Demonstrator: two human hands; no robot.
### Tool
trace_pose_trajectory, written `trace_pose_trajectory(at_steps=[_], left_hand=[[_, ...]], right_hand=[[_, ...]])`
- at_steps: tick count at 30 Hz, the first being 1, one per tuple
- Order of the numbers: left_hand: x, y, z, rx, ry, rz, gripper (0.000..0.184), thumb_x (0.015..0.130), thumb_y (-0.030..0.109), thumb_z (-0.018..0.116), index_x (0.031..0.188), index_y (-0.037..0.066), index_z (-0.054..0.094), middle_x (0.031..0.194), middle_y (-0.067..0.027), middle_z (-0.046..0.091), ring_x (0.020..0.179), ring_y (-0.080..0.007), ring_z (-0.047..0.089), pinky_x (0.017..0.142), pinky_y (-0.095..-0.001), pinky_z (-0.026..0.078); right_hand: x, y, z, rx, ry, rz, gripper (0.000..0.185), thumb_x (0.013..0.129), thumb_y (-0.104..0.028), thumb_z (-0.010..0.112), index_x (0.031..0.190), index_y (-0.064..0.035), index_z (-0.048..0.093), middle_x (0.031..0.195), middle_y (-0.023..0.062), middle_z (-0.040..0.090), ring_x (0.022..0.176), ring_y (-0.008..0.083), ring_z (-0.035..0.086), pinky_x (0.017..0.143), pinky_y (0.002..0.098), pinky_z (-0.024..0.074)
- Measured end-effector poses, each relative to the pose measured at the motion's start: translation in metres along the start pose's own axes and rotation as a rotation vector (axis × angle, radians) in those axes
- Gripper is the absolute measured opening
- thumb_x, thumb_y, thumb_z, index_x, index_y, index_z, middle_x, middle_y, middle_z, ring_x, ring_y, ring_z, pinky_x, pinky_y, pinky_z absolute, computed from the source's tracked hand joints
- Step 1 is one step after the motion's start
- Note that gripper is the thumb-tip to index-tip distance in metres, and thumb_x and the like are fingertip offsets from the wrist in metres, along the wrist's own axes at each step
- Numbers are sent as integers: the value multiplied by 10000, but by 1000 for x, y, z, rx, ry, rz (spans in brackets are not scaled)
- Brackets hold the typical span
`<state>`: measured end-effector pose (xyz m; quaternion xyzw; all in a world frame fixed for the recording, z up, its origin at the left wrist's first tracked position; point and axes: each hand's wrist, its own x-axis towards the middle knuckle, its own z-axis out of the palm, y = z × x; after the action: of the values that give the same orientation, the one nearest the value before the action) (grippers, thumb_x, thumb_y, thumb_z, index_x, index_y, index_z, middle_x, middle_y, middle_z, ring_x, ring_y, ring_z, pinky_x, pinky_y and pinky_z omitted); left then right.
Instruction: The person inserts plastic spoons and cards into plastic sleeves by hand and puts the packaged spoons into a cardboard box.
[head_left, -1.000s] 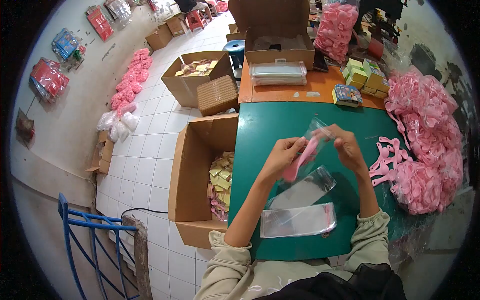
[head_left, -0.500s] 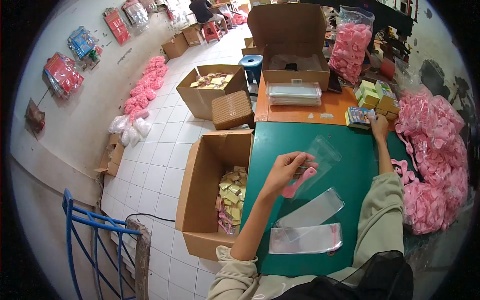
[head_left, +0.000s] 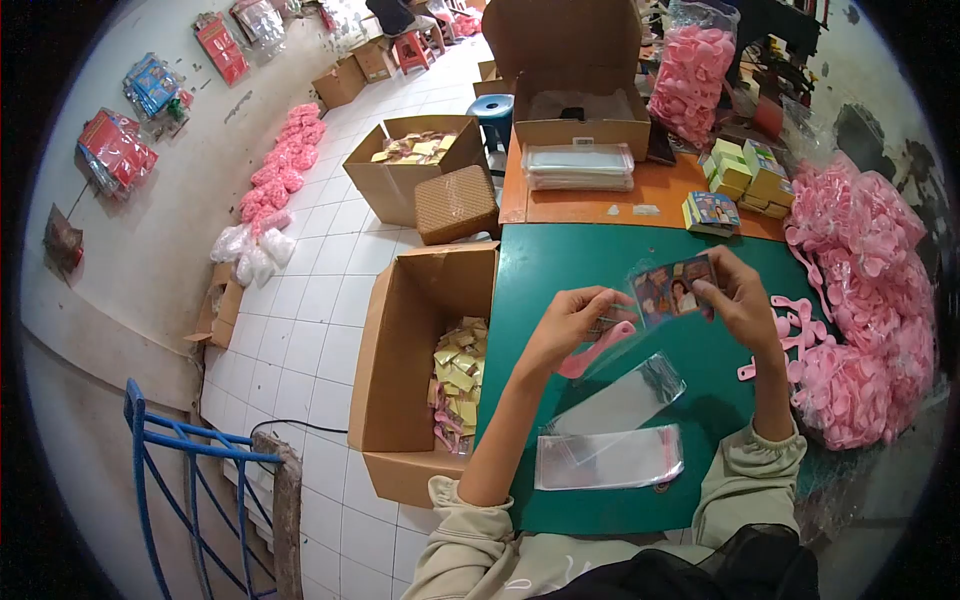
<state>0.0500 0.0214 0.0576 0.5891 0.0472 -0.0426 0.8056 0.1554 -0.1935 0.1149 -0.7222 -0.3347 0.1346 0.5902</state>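
My left hand (head_left: 582, 325) is closed on a clear plastic bag with a pink spoon (head_left: 597, 350) in it, above the green table (head_left: 530, 400). In my right hand (head_left: 735, 292) is a printed card (head_left: 675, 291), held at the mouth of the bag. Below them lie a loose clear bag (head_left: 625, 398) and a stack of clear bags (head_left: 610, 458). Loose pink spoons (head_left: 797, 325) rest on the right, beside large bags of pink spoons (head_left: 850, 260). A pile of cards (head_left: 711, 213) sits at the orange table's edge.
An open carton (head_left: 385, 370) with yellow packets stands left of the table. Behind it are another carton (head_left: 400, 190) and a woven box (head_left: 455, 203). A blue metal frame (head_left: 190, 450) is at lower left. A person (head_left: 392, 14) sits far back.
My right hand has come back from the card pile with a card, now at the bag in my left hand. A second ago both hands were on the bag. The view has shifted slightly.
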Motion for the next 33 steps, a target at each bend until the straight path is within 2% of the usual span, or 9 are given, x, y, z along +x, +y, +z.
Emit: trace_pose_trajectory(at_steps=[2,8,14,17,20,23,26,29,33], left_hand=[[-1,0,1,75,-35,27,314,963,239,458,1038,-32,598,923,-130,662,809,-151,647,686,-238,527],[-3,4,3,79,-55,37,313,964,230,454,1025,-39,601,913,-130,660,805,-156,648,704,-248,528],[2,-6,1,215,-22,24,314,955,225,476,1045,-44,610,895,-92,658,817,-128,625,714,-251,514],[0,-1,6,390,-76,27,305,942,212,503,1048,-50,618,879,-63,654,792,-91,580,704,-233,488],[8,-23,11,423,-32,301,318,904,259,560,1028,-22,645,703,-57,612,597,-70,493,548,-254,437],[1,-8,17,526,-64,96,320,903,236,568,1078,-26,616,856,-61,653,751,-84,553,696,-252,479],[-8,12,27,667,-41,-11,356,892,250,581,1147,2,581,869,-100,662,749,-104,575,691,-263,483],[-2,-11,19,667,-63,267,422,869,301,601,1168,6,560,845,-208,668,700,-201,646,653,-310,496],[-6,0,-10,631,-140,186,410,870,275,615,1173,10,536,888,-157,666,772,-162,635,687,-294,507]], right_hand=[[-6,-5,0,-174,-39,23,117,855,-24,552,972,-23,546,733,-3,566,593,46,490,512,200,410],[-14,-3,1,-64,64,-50,118,843,-11,558,961,-2,548,717,7,577,589,37,486,507,199,397],[-15,-14,7,-232,-66,-8,77,827,2,572,897,13,542,709,24,584,593,40,498,500,206,403],[-17,-7,10,-194,-177,75,91,828,-41,586,876,18,535,721,62,588,596,128,545,537,271,430],[-17,-7,15,-610,-334,-232,144,827,-102,598,877,23,547,753,126,578,660,274,570,610,348,447],[-19,2,24,-582,-384,-254,195,817,-156,613,886,19,564,801,177,555,750,368,541,673,395,439],[-18,9,19,-540,-482,-268,194,797,-150,633,864,24,576,756,172,568,695,358,554,643,387,446],[-17,15,14,-408,-426,-105,176,756,-130,674,771,8,566,652,102,574,581,252,554,574,343,440],[-9,17,5,-116,-193,125,187,731,-105,707,686,-29,542,619,7,561,568,82,501,521,249,399]])
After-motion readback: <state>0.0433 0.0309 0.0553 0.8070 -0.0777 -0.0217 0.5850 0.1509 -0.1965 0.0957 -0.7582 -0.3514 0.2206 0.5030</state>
